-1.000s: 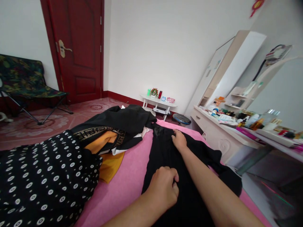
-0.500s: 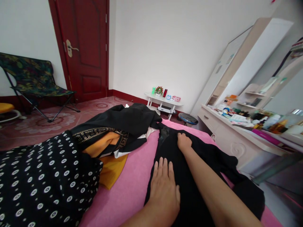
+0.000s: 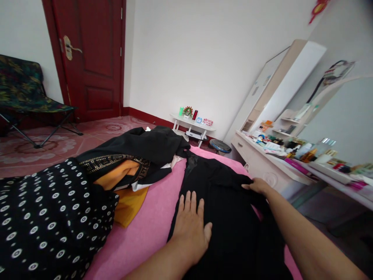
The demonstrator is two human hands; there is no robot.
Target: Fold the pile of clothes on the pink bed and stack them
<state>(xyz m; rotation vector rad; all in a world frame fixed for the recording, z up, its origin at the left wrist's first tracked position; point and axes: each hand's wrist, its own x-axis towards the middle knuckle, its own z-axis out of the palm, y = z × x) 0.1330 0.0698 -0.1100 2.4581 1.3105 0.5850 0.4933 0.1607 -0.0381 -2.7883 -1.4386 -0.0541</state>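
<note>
A black garment (image 3: 224,210) lies spread on the pink bed cover (image 3: 151,229). My left hand (image 3: 189,225) rests flat on its near left part, fingers stretched out and open. At the garment's right edge, my right hand (image 3: 258,186) lies with its fingers on the cloth; a grip cannot be made out.
A pile of clothes lies at the left: a black dotted garment (image 3: 49,217), an orange one (image 3: 128,194) and a black one with gold trim (image 3: 145,149). A dressing table (image 3: 271,167) full of bottles stands right of the bed. A small white table (image 3: 192,126), red door (image 3: 87,58) and folding chair (image 3: 23,93) stand farther off.
My left hand went from a fist to lying flat on the black garment. My right hand slid from the garment's far middle to its right edge.
</note>
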